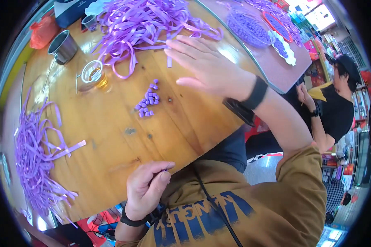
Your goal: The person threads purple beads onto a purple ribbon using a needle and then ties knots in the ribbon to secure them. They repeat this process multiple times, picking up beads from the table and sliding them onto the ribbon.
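Near the table's front edge, my left hand [146, 187] is closed in a pinch. A tiny dark purple bit shows between thumb and forefinger, too small to name. My right hand [208, 66] reaches over the table with its fingers stretched out, palm down. Its fingertips are at the lower edge of a big heap of purple ribbons [140, 20], beside one short ribbon end [169, 61]; whether they touch it I cannot tell. Between my two hands lies a small cluster of purple beads [148, 99] on the wooden table [111, 140].
A second bundle of purple ribbons [39, 160] hangs over the table's left side. A clear cup of amber liquid [95, 75] and a metal mug [63, 47] stand at the back left. On the adjoining table is a tray of purple pieces [247, 29]. Another person [333, 103] sits at right.
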### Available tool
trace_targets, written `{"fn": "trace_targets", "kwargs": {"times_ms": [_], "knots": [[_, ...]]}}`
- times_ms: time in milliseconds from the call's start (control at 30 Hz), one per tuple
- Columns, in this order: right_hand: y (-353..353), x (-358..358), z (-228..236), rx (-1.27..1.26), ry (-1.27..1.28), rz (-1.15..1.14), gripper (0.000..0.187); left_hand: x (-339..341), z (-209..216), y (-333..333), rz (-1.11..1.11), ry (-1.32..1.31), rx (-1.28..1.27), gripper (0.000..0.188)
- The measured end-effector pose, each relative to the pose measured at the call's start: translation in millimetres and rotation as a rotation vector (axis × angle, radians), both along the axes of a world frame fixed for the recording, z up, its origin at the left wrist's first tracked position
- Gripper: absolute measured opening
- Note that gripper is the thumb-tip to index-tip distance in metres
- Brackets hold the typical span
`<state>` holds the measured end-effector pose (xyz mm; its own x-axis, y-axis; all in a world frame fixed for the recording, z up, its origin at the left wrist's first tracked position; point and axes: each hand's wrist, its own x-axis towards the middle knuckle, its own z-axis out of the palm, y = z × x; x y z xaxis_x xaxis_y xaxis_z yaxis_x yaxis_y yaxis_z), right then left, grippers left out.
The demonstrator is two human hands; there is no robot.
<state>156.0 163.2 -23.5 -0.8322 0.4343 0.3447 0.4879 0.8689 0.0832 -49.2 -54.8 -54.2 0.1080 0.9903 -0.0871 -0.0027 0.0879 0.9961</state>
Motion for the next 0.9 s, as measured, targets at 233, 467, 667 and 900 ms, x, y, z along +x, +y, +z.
{"fn": "trace_targets", "kwargs": {"times_ms": [233, 467, 667, 900], "knots": [[-22, 33, -5, -0.193, -0.263, -0.004, 0.063, 13, 5, -4, 0.143, -0.06, -0.029, 0.026], [-115, 87, -6, -0.401, -0.161, -0.052, 0.052, 11, 8, 1, 0.113, -0.09, -0.129, 0.017], [-117, 101, -34, -0.29, 0.224, -0.039, 0.022, 23, 10, 8, 0.113, 0.04, -0.132, 0.024], [-100, 64, -12, -0.751, 0.638, 0.24, 0.003, 40, 44, 16, 0.017, 0.176, -0.073, 0.019]]}}
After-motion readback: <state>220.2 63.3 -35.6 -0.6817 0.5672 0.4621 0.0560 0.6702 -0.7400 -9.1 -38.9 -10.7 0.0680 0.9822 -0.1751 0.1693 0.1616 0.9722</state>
